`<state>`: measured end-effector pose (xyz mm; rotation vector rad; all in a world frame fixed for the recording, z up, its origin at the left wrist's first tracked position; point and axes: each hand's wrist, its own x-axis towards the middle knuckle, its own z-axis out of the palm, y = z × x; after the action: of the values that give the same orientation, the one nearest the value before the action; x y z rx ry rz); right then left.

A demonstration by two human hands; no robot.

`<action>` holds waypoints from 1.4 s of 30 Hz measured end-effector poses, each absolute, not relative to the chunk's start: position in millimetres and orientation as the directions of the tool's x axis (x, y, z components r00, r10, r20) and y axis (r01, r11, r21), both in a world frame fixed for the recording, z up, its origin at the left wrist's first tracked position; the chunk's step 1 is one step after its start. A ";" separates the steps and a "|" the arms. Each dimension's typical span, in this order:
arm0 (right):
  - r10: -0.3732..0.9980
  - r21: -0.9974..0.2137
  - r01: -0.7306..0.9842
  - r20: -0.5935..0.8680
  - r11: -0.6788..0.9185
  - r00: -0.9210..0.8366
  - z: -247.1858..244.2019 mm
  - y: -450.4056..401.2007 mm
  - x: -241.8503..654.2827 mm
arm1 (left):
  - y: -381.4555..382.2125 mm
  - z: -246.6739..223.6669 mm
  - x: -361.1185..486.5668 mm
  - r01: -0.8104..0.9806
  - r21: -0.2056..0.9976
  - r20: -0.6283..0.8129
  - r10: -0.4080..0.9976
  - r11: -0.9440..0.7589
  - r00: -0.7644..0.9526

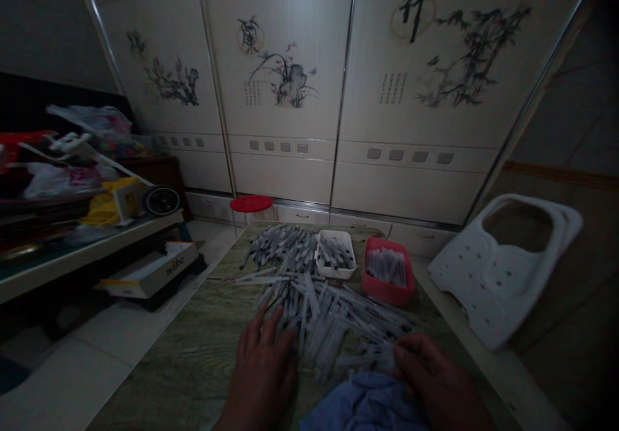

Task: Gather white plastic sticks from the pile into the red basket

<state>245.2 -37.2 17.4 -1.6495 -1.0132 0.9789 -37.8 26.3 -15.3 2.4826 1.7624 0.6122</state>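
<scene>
A heap of slim, greyish see-through plastic sticks [326,337], some with dark ends, spreads over the table; their exact kind is hard to tell in the dim light. My left hand [264,357] rests at the heap's near left side, fingers apart, holding nothing that shows. At the near right, my right hand [428,370] has its thumb and fingers pinched together beside the sticks; what they grip, if anything, cannot be made out. A crumpled blue cloth [370,402] lies just left of my right hand, at the near edge.
A white container [352,275] and a pink container [387,294] at the table's far side hold more sticks. Beyond stands a red stool [251,203]. A white folded plastic seat [503,276] leans at right. A cluttered bench [97,250] and a shoebox [149,275] are at left.
</scene>
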 end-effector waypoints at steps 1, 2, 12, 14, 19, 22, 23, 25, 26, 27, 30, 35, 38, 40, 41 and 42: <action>0.931 -0.954 0.190 -0.162 -0.233 0.326 17.5 -37.0 246.2 | 26.4 -15.2 -38.0 0.900 0.254 0.289 0.916 -0.355 0.279; 0.932 -0.949 0.198 -0.175 -0.245 0.316 17.8 -36.8 247.2 | 26.3 -14.9 -38.5 0.898 0.257 0.281 0.917 -0.356 0.283; 0.923 -0.943 0.215 -0.170 -0.254 0.345 22.2 -37.1 245.3 | 25.0 -14.5 -43.4 0.892 0.275 0.260 0.921 -0.359 0.291; 0.929 -0.943 0.210 -0.181 -0.257 0.324 22.3 -37.3 244.3 | 25.1 -14.1 -45.8 0.878 0.299 0.268 0.916 -0.374 0.299; 0.918 -0.962 0.151 -0.162 -0.230 0.363 19.7 -36.1 241.4 | 19.1 -4.1 -53.4 0.723 0.530 0.346 0.891 -0.444 0.294; 0.930 -0.965 0.157 -0.150 -0.212 0.334 19.0 -35.9 239.6 | 14.8 3.5 -49.9 0.538 0.786 0.248 0.953 -0.303 0.175; 0.936 -0.964 0.157 -0.157 -0.215 0.315 18.8 -36.0 238.9 | 13.8 5.2 -47.3 0.441 0.869 0.186 0.974 -0.224 0.128; 0.940 -0.964 0.137 -0.182 -0.228 0.290 18.0 -36.0 237.2 | 12.5 6.9 -41.7 0.215 0.975 0.050 0.997 -0.062 0.058; 0.939 -0.965 0.121 -0.191 -0.233 0.286 17.3 -35.9 236.1 | 12.3 7.1 -39.4 0.115 0.993 -0.011 0.999 0.006 0.042; 0.937 -0.966 0.109 -0.197 -0.236 0.288 16.7 -35.8 235.0 | 12.4 6.7 -37.6 0.041 0.997 -0.067 0.997 0.065 0.038; 0.941 -0.964 0.125 -0.194 -0.235 0.277 16.6 -35.3 231.9 | 14.3 1.6 -34.6 -0.113 0.970 -0.209 0.975 0.216 0.077; 0.955 -0.954 0.158 -0.224 -0.256 0.196 20.7 -36.1 230.3 | 19.2 -12.6 -31.8 -0.390 0.854 -0.294 0.938 0.344 0.183; 0.971 -0.961 0.188 -0.174 -0.203 0.163 18.6 -36.7 230.6 | 20.6 -15.2 -31.0 -0.413 0.836 -0.299 0.931 0.362 0.211; 0.981 -0.961 0.220 -0.140 -0.166 0.133 16.5 -36.9 230.6 | 20.9 -14.0 -31.0 -0.418 0.837 -0.283 0.934 0.352 0.220; 0.984 -0.961 0.229 -0.126 -0.153 0.128 16.1 -37.0 230.3 | 21.0 -12.9 -31.0 -0.411 0.842 -0.278 0.934 0.349 0.223; 0.985 -0.962 0.230 -0.117 -0.145 0.129 16.4 -37.2 229.8 | 21.0 -11.8 -31.0 -0.399 0.849 -0.276 0.934 0.347 0.225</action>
<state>229.8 -37.2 16.4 -1.5375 -1.2298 1.0952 -31.0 21.0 -11.8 0.7250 0.9088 1.0396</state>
